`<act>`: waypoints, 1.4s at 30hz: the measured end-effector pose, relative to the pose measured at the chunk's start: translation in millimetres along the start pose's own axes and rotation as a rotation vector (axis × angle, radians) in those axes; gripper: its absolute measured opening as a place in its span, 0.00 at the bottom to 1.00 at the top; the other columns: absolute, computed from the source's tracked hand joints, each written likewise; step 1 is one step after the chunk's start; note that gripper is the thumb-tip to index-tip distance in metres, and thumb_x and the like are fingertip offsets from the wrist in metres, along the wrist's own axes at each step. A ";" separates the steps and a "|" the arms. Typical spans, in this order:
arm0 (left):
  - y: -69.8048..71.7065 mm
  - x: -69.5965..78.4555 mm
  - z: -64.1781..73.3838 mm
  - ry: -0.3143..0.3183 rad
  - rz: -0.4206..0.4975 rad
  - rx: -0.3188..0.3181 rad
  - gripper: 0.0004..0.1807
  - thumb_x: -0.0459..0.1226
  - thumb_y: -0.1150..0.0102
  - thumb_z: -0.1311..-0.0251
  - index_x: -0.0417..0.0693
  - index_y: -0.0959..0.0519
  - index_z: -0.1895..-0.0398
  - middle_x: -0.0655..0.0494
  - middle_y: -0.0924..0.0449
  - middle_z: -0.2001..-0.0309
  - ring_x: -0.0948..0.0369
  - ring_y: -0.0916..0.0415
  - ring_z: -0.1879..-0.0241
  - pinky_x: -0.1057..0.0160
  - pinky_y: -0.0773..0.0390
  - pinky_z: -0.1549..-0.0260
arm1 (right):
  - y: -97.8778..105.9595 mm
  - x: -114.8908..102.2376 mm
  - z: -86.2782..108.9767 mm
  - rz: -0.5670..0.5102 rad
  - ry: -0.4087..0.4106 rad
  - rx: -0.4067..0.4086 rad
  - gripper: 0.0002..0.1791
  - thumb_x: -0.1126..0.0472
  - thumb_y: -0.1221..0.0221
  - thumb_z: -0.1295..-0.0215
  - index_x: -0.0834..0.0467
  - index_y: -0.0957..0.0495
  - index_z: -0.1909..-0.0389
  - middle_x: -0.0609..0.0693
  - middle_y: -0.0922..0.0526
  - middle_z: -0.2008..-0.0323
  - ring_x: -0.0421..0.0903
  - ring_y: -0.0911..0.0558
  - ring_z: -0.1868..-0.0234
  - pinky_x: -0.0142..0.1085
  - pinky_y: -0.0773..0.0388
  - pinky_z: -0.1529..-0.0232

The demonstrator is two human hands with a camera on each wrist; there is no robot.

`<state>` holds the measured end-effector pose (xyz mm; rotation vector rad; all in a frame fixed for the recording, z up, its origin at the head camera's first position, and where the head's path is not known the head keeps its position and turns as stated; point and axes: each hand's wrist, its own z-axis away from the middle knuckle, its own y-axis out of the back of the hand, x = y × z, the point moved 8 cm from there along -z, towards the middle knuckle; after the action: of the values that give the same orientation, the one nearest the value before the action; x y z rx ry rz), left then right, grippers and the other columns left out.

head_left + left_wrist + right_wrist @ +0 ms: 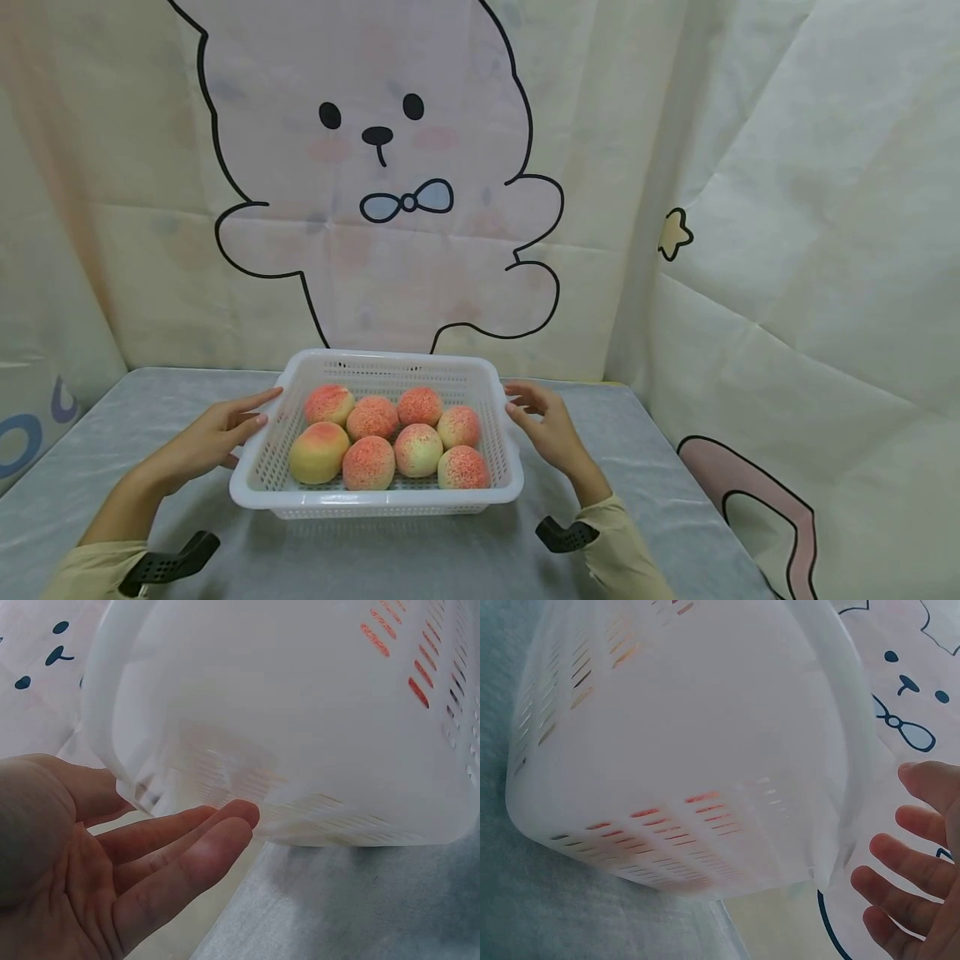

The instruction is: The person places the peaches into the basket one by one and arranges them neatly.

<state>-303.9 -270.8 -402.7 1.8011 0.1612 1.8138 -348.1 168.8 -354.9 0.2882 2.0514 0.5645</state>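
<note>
A white plastic basket (375, 500) with slotted walls rests on the table and holds several red-and-yellow peaches (367, 463). My left hand (213, 433) is at the basket's left end, its fingers fairly straight. In the left wrist view the fingertips (240, 814) lie against or very near the basket wall (285, 697); contact is hard to tell. At the opposite end, my right hand (543, 421) has its fingers spread and slightly bent. The right wrist view shows a small gap between those fingers (907, 862) and the basket rim (847, 697). Neither hand holds anything.
A grey cloth covers the table (360, 558). Behind it hangs a pale curtain (592, 208) printed with a cartoon bear, and another curtain (810, 250) closes off the right side. Dark bands (172, 567) sit on both sleeves.
</note>
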 end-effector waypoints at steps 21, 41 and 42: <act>1.0 -2.9 -2.3 0.011 -0.005 -0.014 0.39 0.46 0.53 0.22 0.43 0.56 0.18 0.22 0.37 0.30 0.51 0.17 0.51 0.51 0.12 0.62 | 0.1 6.3 6.4 0.051 -0.048 -0.011 0.19 0.60 0.39 0.28 0.59 0.22 0.39 0.62 0.18 0.40 0.58 0.17 0.46 0.51 0.22 0.43; 2.4 12.4 -6.0 -0.090 -0.127 0.064 0.34 0.43 0.54 0.22 0.33 0.49 0.22 0.21 0.37 0.31 0.46 0.18 0.49 0.53 0.12 0.65 | -3.1 5.7 7.0 0.172 -0.042 -0.040 0.22 0.57 0.37 0.30 0.59 0.23 0.37 0.58 0.18 0.41 0.57 0.18 0.44 0.59 0.24 0.42; 3.3 13.4 -5.6 -0.094 -0.141 0.075 0.35 0.43 0.53 0.22 0.33 0.48 0.22 0.21 0.37 0.31 0.44 0.18 0.48 0.53 0.12 0.64 | -3.3 5.5 6.8 0.173 -0.044 -0.041 0.22 0.57 0.37 0.30 0.59 0.23 0.37 0.58 0.18 0.41 0.57 0.18 0.44 0.59 0.25 0.42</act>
<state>-309.3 -265.6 -389.9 1.8738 0.3155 1.6416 -345.1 170.1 -363.7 0.4525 1.9817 0.6985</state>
